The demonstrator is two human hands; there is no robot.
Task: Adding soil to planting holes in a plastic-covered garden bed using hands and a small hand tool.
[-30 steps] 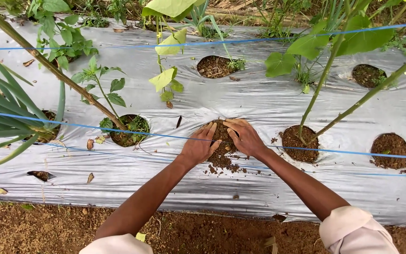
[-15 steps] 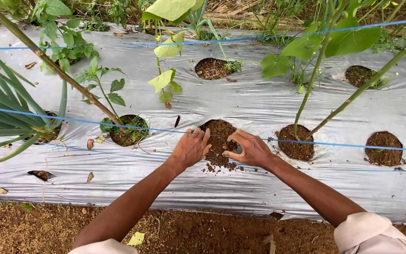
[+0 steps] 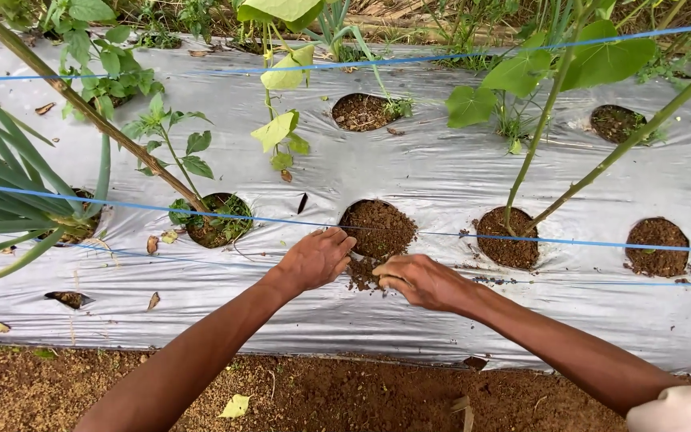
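2 hands | left hand (image 3: 313, 260) flat on plastic sheet (image 3: 441, 172) | right hand (image 3: 421, 282) fingers curled over spilled soil (image 3: 360, 276)

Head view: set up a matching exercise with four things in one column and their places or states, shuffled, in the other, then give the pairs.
1. left hand
2. right hand
3. blue string
4. plastic sheet

a. stretched across the bed
b. covers the bed, silver, with round holes
c. flat at the left edge of the soil hole
d. fingers curled over spilled soil below the hole

Pairs: 1-c, 2-d, 3-a, 4-b
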